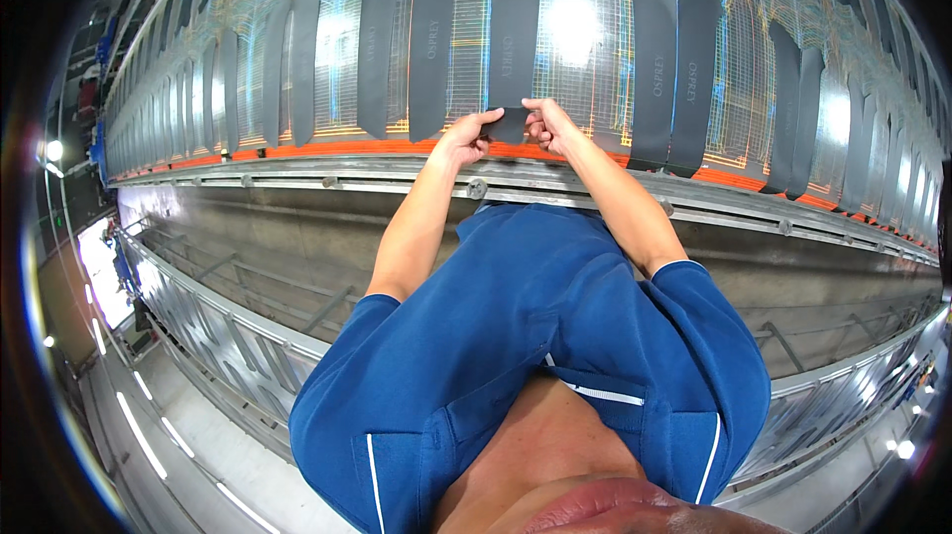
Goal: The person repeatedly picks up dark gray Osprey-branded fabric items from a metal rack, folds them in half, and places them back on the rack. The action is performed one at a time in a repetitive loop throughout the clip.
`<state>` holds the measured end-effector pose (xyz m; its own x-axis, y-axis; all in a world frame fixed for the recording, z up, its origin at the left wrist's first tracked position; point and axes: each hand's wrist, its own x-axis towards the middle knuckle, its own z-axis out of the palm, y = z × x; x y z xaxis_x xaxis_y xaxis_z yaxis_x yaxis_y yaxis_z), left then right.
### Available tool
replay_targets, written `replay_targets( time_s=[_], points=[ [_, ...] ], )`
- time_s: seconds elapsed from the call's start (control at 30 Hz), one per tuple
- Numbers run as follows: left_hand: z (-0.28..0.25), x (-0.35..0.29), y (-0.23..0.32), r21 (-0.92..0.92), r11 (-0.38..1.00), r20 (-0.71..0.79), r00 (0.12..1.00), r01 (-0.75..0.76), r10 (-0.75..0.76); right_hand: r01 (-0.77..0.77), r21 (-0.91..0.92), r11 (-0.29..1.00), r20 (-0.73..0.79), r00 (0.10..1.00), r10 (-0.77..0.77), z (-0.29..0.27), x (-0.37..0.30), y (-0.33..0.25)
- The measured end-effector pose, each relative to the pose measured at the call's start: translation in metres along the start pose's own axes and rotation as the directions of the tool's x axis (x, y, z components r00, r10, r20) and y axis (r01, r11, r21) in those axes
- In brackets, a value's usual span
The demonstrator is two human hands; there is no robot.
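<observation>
A long dark grey cut panel lies on the patterned table in front of me, its far end angled. Its near end is lifted or folded and looks darker where it sits between my hands. My left hand pinches the left corner of that end, thumb on top and fingers curled. At the right corner, my right hand grips the same edge between thumb and curled fingers. Pale lettering runs along the panel's length. The underside of the held end is hidden.
More dark grey panels lie in rows to the left and right. Orange edging borders the table, whose surface carries many coloured lines. A metal rail with round knobs runs along its front. Behind me stands another metal-railed structure.
</observation>
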<state>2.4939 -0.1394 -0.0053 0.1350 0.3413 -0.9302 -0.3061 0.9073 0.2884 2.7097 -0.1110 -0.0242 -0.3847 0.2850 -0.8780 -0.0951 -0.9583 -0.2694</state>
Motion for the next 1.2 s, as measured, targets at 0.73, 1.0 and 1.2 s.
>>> replay_targets(
  time_s=[0.73,1.0,1.2],
  points=[
    [0.070,-0.081,0.123,-0.189,0.973,0.019,0.990,-0.135,0.141,0.099,0.309,0.946,-0.136,0.989,-0.059,0.006,0.068,-0.122],
    [0.083,-0.113,0.197,-0.198,0.884,0.113,0.886,-0.424,0.450,0.355,0.200,0.913,-0.026,0.934,-0.357,0.040,0.033,-0.218],
    [0.099,-0.134,0.192,-0.191,0.900,0.132,0.899,-0.391,0.418,0.150,0.157,0.976,0.079,0.983,-0.163,-0.006,0.087,-0.194]
  ],
)
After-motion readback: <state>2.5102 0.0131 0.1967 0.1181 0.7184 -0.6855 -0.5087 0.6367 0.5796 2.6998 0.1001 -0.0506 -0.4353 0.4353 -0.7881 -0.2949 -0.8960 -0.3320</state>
